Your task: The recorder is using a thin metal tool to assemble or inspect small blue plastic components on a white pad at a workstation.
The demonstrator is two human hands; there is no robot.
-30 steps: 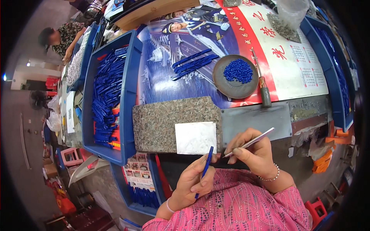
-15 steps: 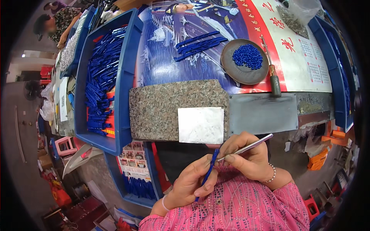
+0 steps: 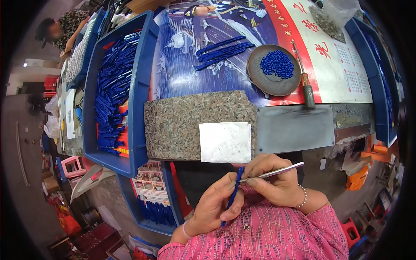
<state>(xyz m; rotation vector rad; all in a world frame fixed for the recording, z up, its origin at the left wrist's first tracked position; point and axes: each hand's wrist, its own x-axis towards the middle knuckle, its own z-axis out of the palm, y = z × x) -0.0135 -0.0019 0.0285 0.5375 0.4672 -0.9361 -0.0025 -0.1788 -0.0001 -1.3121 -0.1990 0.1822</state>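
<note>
Two grips sit close together: the left grip [image 3: 216, 203] holds a slender blue plastic strip [image 3: 234, 197] aslant, and the right grip [image 3: 275, 184] pinches a thin silver metal rod [image 3: 281, 170], its far end hidden near the strip. Just ahead of them, a square white sheet [image 3: 225, 142] lies on a speckled granite slab [image 3: 182, 125]. That slab and a flat grey rectangular plate [image 3: 294, 128] stand between the grips and a round grey dish [image 3: 274, 87] of tiny blue beads [image 3: 277, 64]. Leftward, a deep blue plastic tray [image 3: 139, 104] holds slim blue pieces [image 3: 117, 69].
</note>
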